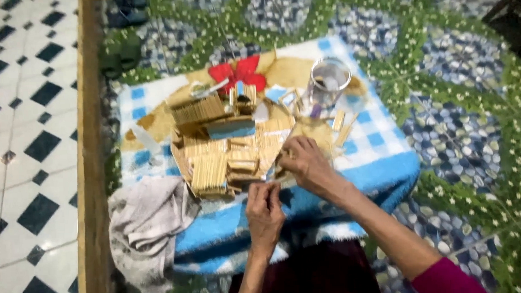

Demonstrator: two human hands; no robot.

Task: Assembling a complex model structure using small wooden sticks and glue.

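On the blue checked blanket, the stick model house sits at center; right hand grasps its 4 o'clock edge, left hand at 6 o'clock pinches a thin stick.

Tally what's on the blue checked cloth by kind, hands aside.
Stick model house: 1
Clear jar: 1
Red bow: 1
Grey rag: 1
Total: 4
Loose sticks are too blurred to count.
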